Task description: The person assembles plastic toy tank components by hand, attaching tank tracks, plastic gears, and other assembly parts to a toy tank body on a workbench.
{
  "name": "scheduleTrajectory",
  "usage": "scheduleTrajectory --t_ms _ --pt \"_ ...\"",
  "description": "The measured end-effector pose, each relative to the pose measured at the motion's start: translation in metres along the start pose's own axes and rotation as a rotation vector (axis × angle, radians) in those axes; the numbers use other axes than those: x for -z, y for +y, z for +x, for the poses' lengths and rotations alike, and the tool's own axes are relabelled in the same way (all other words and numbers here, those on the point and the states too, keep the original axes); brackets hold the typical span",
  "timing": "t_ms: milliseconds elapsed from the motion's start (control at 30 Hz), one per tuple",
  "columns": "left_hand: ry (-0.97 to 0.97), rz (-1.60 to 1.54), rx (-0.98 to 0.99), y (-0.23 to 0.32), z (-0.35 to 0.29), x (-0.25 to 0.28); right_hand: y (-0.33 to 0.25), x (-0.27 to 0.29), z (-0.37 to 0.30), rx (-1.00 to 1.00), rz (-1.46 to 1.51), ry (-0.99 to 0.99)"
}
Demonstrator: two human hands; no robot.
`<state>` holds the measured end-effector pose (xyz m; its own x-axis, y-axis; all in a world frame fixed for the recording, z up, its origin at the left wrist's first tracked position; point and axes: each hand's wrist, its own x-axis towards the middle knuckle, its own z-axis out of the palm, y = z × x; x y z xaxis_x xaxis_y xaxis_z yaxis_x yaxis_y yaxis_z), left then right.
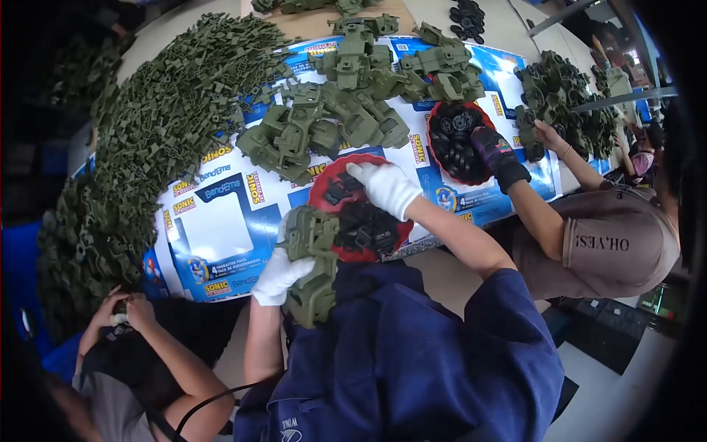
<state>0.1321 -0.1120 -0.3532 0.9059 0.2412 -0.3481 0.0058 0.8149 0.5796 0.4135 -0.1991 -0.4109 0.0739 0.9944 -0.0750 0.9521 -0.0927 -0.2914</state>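
My left hand [280, 278], in a white glove, grips an olive-green plastic toy vehicle body [313, 265] upright close to my front. My right hand [387, 188], gloved in white too, is over a red bowl [401, 234] of black plastic parts [366, 230]. Its fingertips are drawn together at a black part [340, 189] near the bowl's far left side. Whether that part is between the fingers is hidden. The bowl stands at the table's near edge, just right of the vehicle body.
Small green parts [191, 88] form a large heap on the left. Several green vehicle bodies [324, 121] lie beyond my bowl. A co-worker's gloved hand [501, 156] reaches into another red bowl [464, 177] of black wheels. Another person's hands [127, 311] are at lower left. Blue-white printed sheets [213, 228] cover the table.
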Motion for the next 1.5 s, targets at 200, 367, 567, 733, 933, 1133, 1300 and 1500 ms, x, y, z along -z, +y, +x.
scheduleTrajectory --t_ms 200,367,567,733,933,1133,1300,1500 --pt "0.189 0.343 -0.085 0.002 0.008 -0.022 0.012 -0.034 -0.020 -0.158 -0.148 0.126" --pt "0.217 0.358 -0.031 -0.003 0.018 -0.022 0.028 -0.042 -0.031 0.023 -0.026 0.292" --pt "0.257 0.375 -0.008 -0.004 0.024 -0.028 0.018 -0.035 -0.024 -0.271 -0.223 -0.145" --pt "0.309 0.157 0.017 0.002 0.019 -0.027 0.006 0.026 -0.013 -0.019 0.397 0.498" --pt "0.306 0.224 -0.006 -0.002 0.025 -0.038 -0.067 0.078 -0.026 -0.235 2.205 0.521" --pt "-0.055 0.319 -0.156 0.006 0.020 -0.034 -0.051 0.053 -0.041 0.016 2.407 0.152" --pt "0.007 0.443 -0.104 0.010 0.016 -0.039 -0.048 0.075 -0.050 -0.237 1.856 -0.122" --pt "0.024 0.510 -0.143 0.017 0.017 -0.045 -0.072 0.097 -0.051 -0.057 1.136 0.145"
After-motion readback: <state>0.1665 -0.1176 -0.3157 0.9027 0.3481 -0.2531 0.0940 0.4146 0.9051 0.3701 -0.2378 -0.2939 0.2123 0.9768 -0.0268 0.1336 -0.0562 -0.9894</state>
